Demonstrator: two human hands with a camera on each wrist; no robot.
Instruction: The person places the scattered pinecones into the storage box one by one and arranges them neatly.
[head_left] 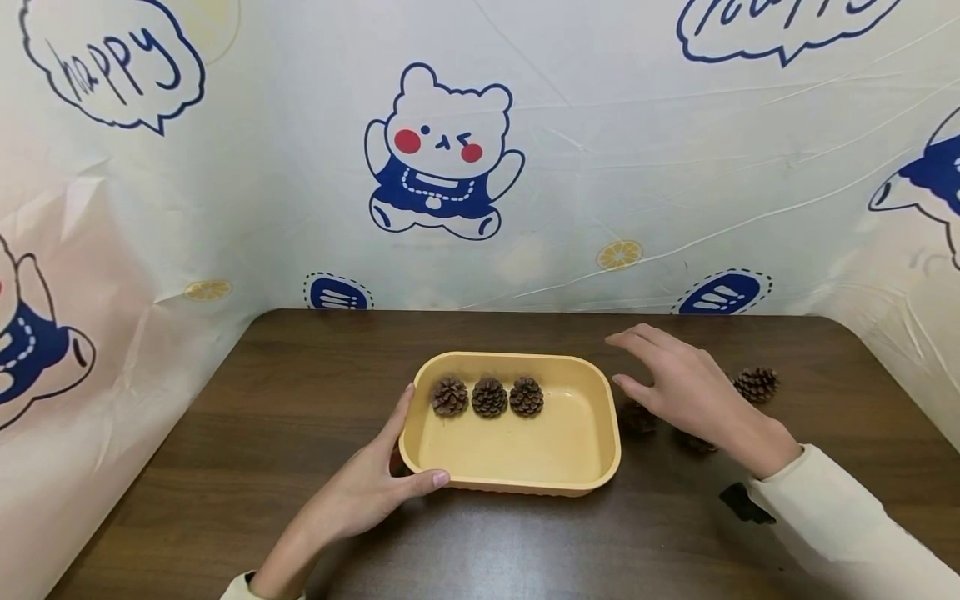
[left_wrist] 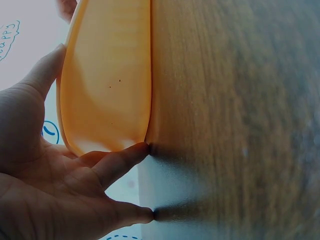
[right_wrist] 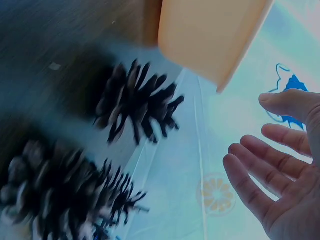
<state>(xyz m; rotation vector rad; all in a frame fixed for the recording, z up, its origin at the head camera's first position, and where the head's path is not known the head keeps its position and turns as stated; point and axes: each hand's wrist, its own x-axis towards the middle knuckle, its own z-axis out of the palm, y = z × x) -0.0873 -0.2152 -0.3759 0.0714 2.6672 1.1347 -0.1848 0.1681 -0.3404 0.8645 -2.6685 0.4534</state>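
A yellow plastic tray stands on the brown table. Three pine cones, the middle one among them, sit in a row along its back left. My left hand grips the tray's left end, thumb over the front rim; in the left wrist view the fingers reach along the tray's outer wall. Right of the tray, my right hand hovers empty with fingers spread. Below and beside it lie loose pine cones, one by the tray, another farther right, a third partly hidden.
A printed cloth with cartoon bears hangs behind the table and along its sides. Beneath the right sleeve shows a small black object.
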